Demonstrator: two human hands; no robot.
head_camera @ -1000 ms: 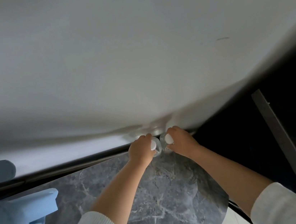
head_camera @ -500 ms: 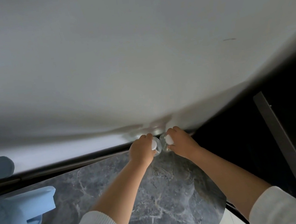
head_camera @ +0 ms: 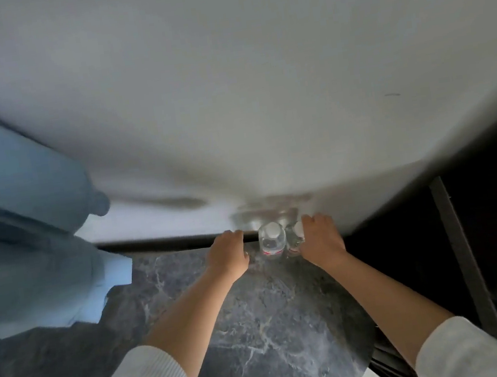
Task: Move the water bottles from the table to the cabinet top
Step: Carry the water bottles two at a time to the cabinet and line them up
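Note:
Two clear water bottles with white caps stand side by side at the back of the grey marble cabinet top (head_camera: 259, 329), close to the white wall. The left bottle (head_camera: 272, 239) stands free. My left hand (head_camera: 227, 254) is a short way to its left, fingers loosely curled, holding nothing. The right bottle (head_camera: 296, 239) is partly hidden by my right hand (head_camera: 320, 239), whose fingers wrap its side.
A white wall (head_camera: 228, 96) rises directly behind the bottles, with a dark strip (head_camera: 159, 244) along its foot. A large light-blue object (head_camera: 25, 233) fills the left side. To the right of the marble top lies a dark area with a grey bar (head_camera: 469, 270).
My left hand has let go of its bottle and slid left, so the bottle stands alone. The right hand stays on its bottle. The view shifted, showing more of the blue object.

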